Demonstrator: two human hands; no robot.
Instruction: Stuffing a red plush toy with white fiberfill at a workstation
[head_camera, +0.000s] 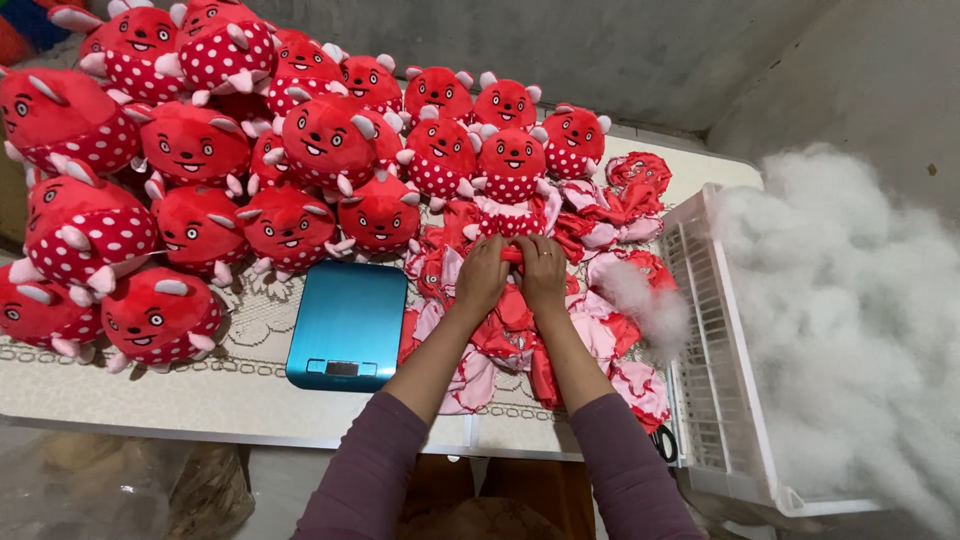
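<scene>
Your left hand (483, 276) and right hand (543, 272) both pinch a limp, unstuffed red fabric toy skin (512, 254) atop the heap of such skins (610, 345) on the worktop (200, 395), just right of the teal flat scale (347, 325). The grip looks closed, though the fingertips are hidden.

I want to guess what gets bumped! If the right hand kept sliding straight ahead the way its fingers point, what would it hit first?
Probably the stuffed red polka-dot plush toy sitting just beyond the right hand, which now grips an unstuffed red toy skin together with the left hand. Depth is hard to judge from above.
</scene>
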